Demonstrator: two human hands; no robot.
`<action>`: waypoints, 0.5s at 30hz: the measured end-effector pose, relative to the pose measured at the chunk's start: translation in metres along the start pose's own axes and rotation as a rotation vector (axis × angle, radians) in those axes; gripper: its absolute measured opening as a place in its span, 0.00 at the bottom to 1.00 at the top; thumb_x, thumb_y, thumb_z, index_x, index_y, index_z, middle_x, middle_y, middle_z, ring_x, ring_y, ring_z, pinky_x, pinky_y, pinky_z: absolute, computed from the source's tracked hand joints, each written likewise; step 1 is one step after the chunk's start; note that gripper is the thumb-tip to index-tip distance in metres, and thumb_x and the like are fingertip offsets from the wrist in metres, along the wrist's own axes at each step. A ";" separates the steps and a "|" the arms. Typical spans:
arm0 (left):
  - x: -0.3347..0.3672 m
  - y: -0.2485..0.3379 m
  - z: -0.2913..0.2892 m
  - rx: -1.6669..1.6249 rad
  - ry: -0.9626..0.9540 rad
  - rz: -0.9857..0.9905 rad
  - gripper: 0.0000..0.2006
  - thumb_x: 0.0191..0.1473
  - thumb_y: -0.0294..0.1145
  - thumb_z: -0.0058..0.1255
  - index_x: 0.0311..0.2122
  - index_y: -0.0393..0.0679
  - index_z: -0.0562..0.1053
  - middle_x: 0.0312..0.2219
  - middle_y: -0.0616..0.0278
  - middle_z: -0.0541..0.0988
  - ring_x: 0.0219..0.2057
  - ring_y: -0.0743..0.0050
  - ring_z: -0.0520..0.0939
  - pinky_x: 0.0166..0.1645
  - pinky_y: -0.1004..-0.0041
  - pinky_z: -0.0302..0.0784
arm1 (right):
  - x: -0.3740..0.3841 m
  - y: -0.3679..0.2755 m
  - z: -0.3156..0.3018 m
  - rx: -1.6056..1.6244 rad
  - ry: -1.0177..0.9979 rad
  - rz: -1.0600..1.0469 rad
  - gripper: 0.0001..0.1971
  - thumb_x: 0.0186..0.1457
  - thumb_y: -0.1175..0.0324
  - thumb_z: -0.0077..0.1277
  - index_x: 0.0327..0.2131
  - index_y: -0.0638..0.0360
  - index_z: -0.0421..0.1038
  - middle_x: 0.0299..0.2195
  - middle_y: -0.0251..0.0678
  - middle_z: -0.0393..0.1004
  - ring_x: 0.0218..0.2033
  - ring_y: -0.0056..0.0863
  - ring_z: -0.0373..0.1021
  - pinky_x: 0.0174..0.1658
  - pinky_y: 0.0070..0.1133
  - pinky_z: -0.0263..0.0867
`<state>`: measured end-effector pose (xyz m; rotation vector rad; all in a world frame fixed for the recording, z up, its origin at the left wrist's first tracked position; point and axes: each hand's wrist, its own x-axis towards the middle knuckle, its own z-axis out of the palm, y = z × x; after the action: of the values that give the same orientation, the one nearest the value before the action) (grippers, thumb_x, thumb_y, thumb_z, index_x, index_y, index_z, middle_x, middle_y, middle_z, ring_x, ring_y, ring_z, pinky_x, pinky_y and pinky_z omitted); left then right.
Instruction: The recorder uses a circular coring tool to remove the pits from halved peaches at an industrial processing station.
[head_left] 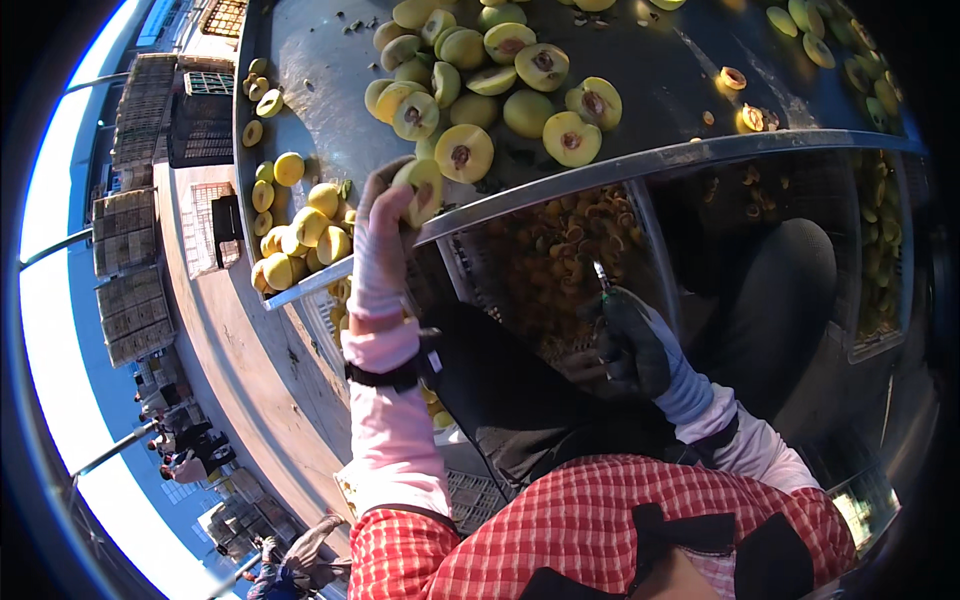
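Observation:
At the table's near edge my left hand [385, 215], in a pale sleeve, grips a halved yellow-green fruit [427, 192] that looks like a peach. Its fingers curl round the left side of the half. Lower and to the right, over my lap, my right hand [634, 345] wears a dark glove and is closed round a small knife [602, 274], blade pointing up. Just beyond my left hand, several peach halves [465, 152] lie heaped on the metal table [640, 95], some with brown pit hollows showing. Whole-looking yellow peaches [318, 215] gather in the table's left corner.
A raised metal rim [680, 150] borders the table. Below it sits a crate of orange-brown fruit scraps [570, 240]. Another crate of green-yellow pieces [878, 250] stands at the right. Stacked crates [130, 235] line the far left, with people [195, 450] in the distance.

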<state>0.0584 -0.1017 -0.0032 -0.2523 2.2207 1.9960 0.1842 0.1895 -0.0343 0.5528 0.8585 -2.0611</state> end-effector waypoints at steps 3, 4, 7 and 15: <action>-0.070 0.018 0.064 -0.343 0.005 -0.295 0.29 0.48 0.55 0.45 0.49 0.42 0.68 0.37 0.63 0.76 0.35 0.78 0.78 0.32 0.85 0.72 | 0.005 -0.006 0.021 -0.003 -0.112 -0.165 0.12 0.59 0.62 0.47 0.40 0.59 0.66 0.21 0.30 0.68 0.18 0.15 0.66 0.18 0.17 0.60; -0.081 0.012 0.072 -0.414 -0.031 -0.320 0.28 0.48 0.55 0.45 0.48 0.43 0.68 0.35 0.64 0.77 0.34 0.79 0.78 0.29 0.87 0.69 | 0.014 -0.003 0.025 -0.253 -0.126 -0.482 0.11 0.58 0.65 0.47 0.40 0.61 0.66 0.22 0.34 0.69 0.20 0.22 0.68 0.21 0.21 0.62; -0.113 0.000 0.103 -0.496 0.154 -0.280 0.28 0.52 0.59 0.43 0.45 0.41 0.71 0.35 0.63 0.77 0.34 0.78 0.77 0.30 0.84 0.70 | 0.002 -0.011 0.048 -0.941 -0.012 -0.971 0.11 0.56 0.68 0.48 0.39 0.65 0.65 0.26 0.48 0.71 0.29 0.46 0.72 0.31 0.31 0.65; -0.138 -0.017 0.130 -0.221 0.279 -0.072 0.21 0.61 0.48 0.40 0.42 0.39 0.72 0.34 0.63 0.76 0.36 0.78 0.74 0.44 0.76 0.69 | -0.001 0.028 0.033 -0.893 0.037 -0.838 0.13 0.56 0.67 0.47 0.42 0.66 0.65 0.29 0.52 0.72 0.30 0.49 0.71 0.31 0.32 0.65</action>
<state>0.1958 0.0295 -0.0035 -0.6644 2.0990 2.2875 0.2051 0.1537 -0.0223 -0.3303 2.1153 -2.0209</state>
